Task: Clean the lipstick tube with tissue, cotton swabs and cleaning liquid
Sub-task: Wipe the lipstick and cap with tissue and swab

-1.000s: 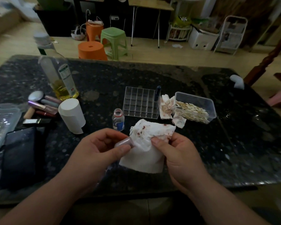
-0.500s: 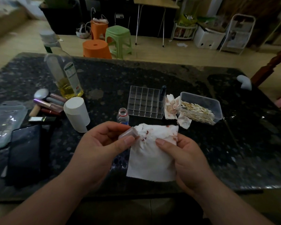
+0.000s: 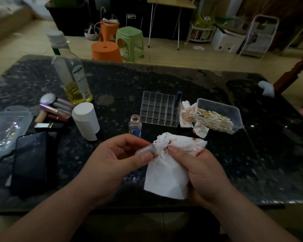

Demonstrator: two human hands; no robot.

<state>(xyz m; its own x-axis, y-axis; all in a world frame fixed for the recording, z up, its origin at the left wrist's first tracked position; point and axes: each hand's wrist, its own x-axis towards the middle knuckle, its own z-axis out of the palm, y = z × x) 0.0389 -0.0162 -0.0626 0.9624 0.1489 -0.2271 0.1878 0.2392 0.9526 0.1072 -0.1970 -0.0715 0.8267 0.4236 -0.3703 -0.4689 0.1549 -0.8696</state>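
Lipstick tube (image 3: 146,151) pinched in L hand (image 3: 115,159) fingertips; R hand (image 3: 199,168) fingers pinched stained tissue (image 3: 166,175). Risk was soiled patch re-smearing tube.

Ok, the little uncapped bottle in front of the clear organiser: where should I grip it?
Grip the small bottle round its body, below the neck, coming from the near side. It stands upright and uncapped, so keep it level; the organiser blocks the far side.
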